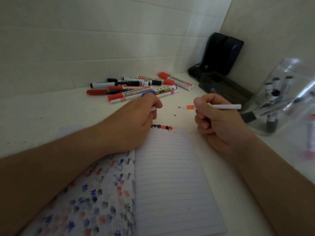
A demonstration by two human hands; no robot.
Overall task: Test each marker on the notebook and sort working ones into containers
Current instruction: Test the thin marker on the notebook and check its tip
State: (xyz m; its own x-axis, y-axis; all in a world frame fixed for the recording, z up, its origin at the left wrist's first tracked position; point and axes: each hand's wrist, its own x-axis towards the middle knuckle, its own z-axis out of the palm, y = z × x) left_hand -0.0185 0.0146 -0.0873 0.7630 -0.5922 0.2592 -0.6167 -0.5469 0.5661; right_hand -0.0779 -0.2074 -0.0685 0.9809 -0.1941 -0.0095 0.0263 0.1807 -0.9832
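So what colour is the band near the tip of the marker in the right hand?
Orange, on a white marker; the head view shows it.

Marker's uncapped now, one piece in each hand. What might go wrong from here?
The right hand holds the orange marker with its bare tip over the white table, not the notebook; a slip could stain the surface. The left hand grips what looks like the cap, mostly hidden, so it may be misplaced. The clear container stands close by the right forearm and might be knocked.
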